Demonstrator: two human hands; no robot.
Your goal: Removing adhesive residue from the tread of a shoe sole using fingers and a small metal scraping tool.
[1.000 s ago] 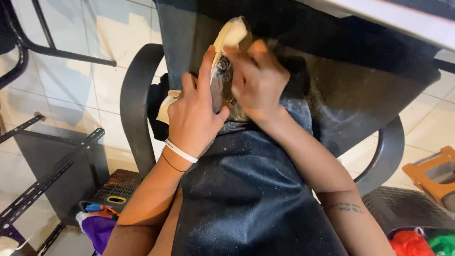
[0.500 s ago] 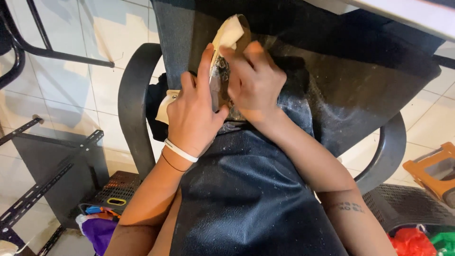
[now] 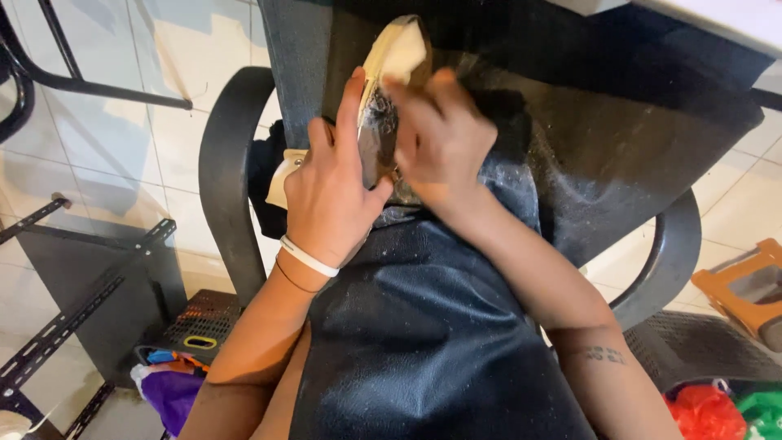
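Basically, left hand [image 3: 330, 191] clamps shoe [image 3: 383, 106] upright on lap over dark apron [image 3: 423, 326]; right hand [image 3: 440, 143] presses on sole edge, whether it pinches small tool cannot tell. Risks: shoe twists loose, right fingers slip toward left thumb, dust spreads over apron.

Shoe sole [image 3: 389, 73] sits upright between both hands, over the apron [image 3: 423, 326] on the lap. Left hand [image 3: 326, 191] left of it, right hand [image 3: 444, 138] right, both touching. Chair armrest [image 3: 224, 179] left of the lap. Basket [image 3: 199, 322] on floor lower-left; orange tool [image 3: 745, 289] far right.
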